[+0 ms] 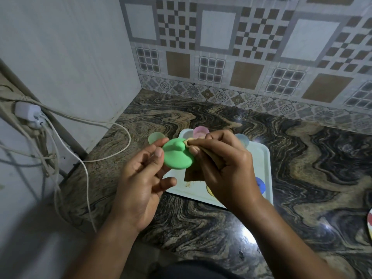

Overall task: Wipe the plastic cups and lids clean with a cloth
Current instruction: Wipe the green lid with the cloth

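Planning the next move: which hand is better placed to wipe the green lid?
Right. The right hand already pinches the cloth against the green lid; the left hand only holds the lid.

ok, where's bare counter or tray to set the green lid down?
Free: marbled stone counter right of the white plastic tray, and the strip in front of it. Crowded: the tray, with pink cup, blue lid and both hands above.

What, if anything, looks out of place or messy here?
Little stands out. A small brownish smear or scrap lies on the white tray near its front edge, below the cloth. Cables trail loosely across the counter's left edge.
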Demonstrator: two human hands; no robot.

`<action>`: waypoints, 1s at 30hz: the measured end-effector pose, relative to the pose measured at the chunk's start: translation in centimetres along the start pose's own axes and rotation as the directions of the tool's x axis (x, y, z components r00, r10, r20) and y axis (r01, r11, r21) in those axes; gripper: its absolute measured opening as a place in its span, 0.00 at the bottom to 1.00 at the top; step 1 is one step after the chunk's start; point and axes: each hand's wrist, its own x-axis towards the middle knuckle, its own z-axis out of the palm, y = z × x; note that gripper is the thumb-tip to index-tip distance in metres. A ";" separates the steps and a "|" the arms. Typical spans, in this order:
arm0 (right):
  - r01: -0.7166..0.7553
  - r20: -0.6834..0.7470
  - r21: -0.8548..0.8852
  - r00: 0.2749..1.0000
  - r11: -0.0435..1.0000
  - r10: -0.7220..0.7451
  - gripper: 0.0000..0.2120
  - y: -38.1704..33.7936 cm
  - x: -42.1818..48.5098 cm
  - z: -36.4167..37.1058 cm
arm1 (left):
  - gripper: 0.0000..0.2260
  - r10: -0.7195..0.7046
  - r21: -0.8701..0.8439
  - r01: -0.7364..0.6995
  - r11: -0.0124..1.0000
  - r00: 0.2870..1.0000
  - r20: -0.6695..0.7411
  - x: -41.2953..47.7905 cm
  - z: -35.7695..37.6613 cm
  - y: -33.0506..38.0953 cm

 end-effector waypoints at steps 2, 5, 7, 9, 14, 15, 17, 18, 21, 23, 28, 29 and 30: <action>-0.004 0.000 0.002 1.000 1.000 0.004 0.10 0.0 -0.2 0.1 | 0.18 0.005 0.000 -0.005 1.000 1.000 0.027 -0.1 0.2 0.1; -0.031 0.005 -0.016 1.000 0.999 0.031 0.10 0.3 -0.4 -0.1 | 0.29 0.030 0.008 -0.031 0.999 0.999 0.041 -0.3 0.5 0.0; -0.009 -0.010 -0.066 1.000 0.998 0.008 0.09 0.2 -0.4 -0.4 | 0.35 0.047 -0.010 -0.046 0.999 0.998 0.046 -0.4 0.8 -0.2; 0.014 -0.021 -0.083 1.000 0.996 -0.015 0.08 0.0 -0.4 -0.6 | 0.41 0.074 -0.008 -0.073 0.997 0.995 0.068 -0.7 1.2 -0.5; 0.032 -0.018 -0.048 0.999 0.998 -0.033 0.07 -0.1 -0.4 -0.7 | 0.30 0.137 0.036 -0.137 0.990 0.991 0.004 -1.2 2.3 -1.3; 0.035 -0.010 -0.029 0.999 0.999 -0.035 0.07 -0.2 -0.4 -0.8 | 0.26 0.126 0.018 -0.125 0.992 0.992 -0.032 -1.2 2.3 -1.2; 0.051 0.013 -0.006 0.999 0.999 -0.051 0.07 -0.4 -0.5 -0.9 | 0.20 0.092 -0.027 -0.095 0.995 0.992 -0.082 -1.0 1.9 -1.0; 0.068 0.026 0.000 0.997 0.998 -0.068 0.07 -0.5 -0.5 -0.9 | 0.18 0.075 -0.037 -0.078 0.996 0.993 -0.094 -0.9 1.7 -0.9; 0.129 0.041 -0.050 0.991 0.990 -0.127 0.06 -1.1 -0.6 -1.0 | 0.18 0.046 -0.014 -0.048 0.999 0.996 -0.074 -1.0 1.3 -0.7; 0.130 0.046 -0.078 0.991 0.988 -0.127 0.06 -1.3 -0.6 -1.1 | 0.22 0.047 0.020 -0.046 0.999 0.998 -0.045 -1.2 1.5 -0.7; 0.144 0.125 -0.121 0.984 0.982 -0.128 0.06 -1.3 -1.1 -1.6 | 0.20 0.031 0.018 -0.030 0.999 0.998 -0.058 -1.4 1.4 -1.3; 0.156 0.134 -0.153 0.982 0.976 -0.136 0.06 -1.3 -1.1 -1.7 | 0.19 0.030 0.016 -0.029 0.999 0.998 -0.049 -1.4 1.4 -1.4; 0.171 0.141 -0.183 0.979 0.968 -0.146 0.06 -1.3 -1.1 -1.8 | 0.19 0.028 0.014 -0.028 1.000 0.999 -0.038 -1.6 1.5 -1.3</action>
